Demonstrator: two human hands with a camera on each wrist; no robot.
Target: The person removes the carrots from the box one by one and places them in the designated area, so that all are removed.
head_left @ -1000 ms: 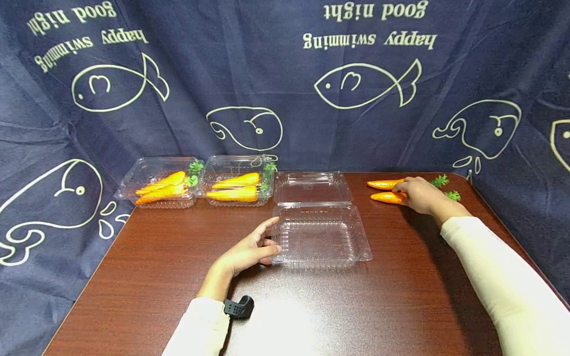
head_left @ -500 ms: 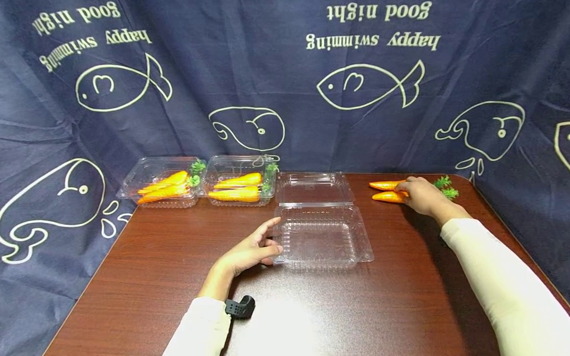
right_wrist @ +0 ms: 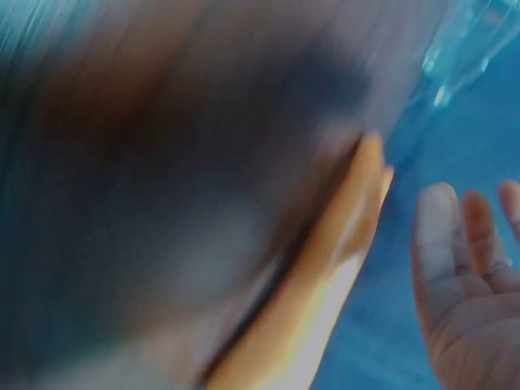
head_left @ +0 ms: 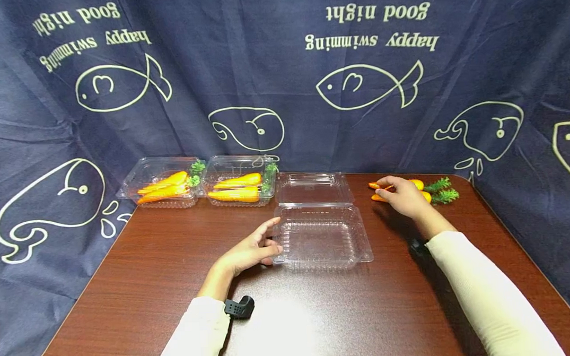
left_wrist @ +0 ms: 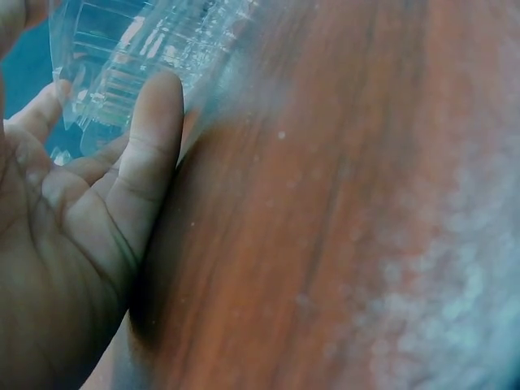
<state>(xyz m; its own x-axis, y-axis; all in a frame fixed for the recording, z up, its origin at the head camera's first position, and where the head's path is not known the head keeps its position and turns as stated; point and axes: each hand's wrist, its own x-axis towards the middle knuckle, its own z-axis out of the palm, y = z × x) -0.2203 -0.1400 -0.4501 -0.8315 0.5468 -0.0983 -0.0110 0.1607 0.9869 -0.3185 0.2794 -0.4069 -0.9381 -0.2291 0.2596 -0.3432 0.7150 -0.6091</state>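
Note:
An open clear plastic clamshell box (head_left: 318, 237) lies on the table with its lid (head_left: 312, 188) folded back. My left hand (head_left: 250, 249) rests its thumb and fingertips against the box's left side; the left wrist view shows the thumb (left_wrist: 154, 122) straight along the wall. Two carrots with green tops lie at the right: a rear carrot (head_left: 415, 184) and a front carrot (head_left: 427, 196). Above their tips is my right hand (head_left: 407, 196), partly hiding both. In the right wrist view its fingers stand straight, apart from the blurred carrot (right_wrist: 325, 284).
Two clear boxes stand at the back left: a left box (head_left: 134, 176) and a right box (head_left: 222, 165), each with carrots inside. A dark blue cloth (head_left: 279, 51) with fish drawings hangs around the brown table (head_left: 175, 289).
My right hand has moved left along the carrots from their middles toward their tips, uncovering the thick ends. The green tops now lie closer together. My left hand and the box have stayed put.

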